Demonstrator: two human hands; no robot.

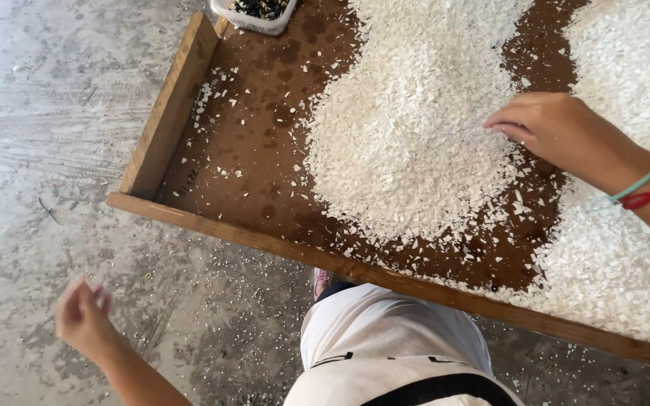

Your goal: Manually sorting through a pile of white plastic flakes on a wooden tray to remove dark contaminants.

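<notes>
My right hand (543, 124) lies palm down on the white flakes (408, 143), fingers loosely curled and close together, tips touching the right edge of the large middle heap. Nothing pinched that I can see; whether a flake sits under the fingertips, I cannot tell. Two cord bracelets (637, 188), one pale green and one red, sit on that wrist.

My left hand (82, 316) is out over the concrete floor (47, 135), well apart from the tray, fingers half curled and a little blurred. It seems to hold nothing, though I cannot be sure.

Flakes: small, white, irregular chips spread over a big wooden tray (171, 105) with a dark brown, stained bottom and raised plank rims. Main heap in the middle. A second broad spread (626, 248) lies to the right, past my forearm, with a bare brown strip between the two. Thin scatter of loose chips near the left rim.

At the tray's far left corner stands a small pale plastic tub (253, 15) with dark bits in it, only partly in view.

Floor below the near rim: grey, streaked, dotted with spilled white crumbs. My white garment (393, 338) with a black strap shows at the bottom, just beside the near rim.
</notes>
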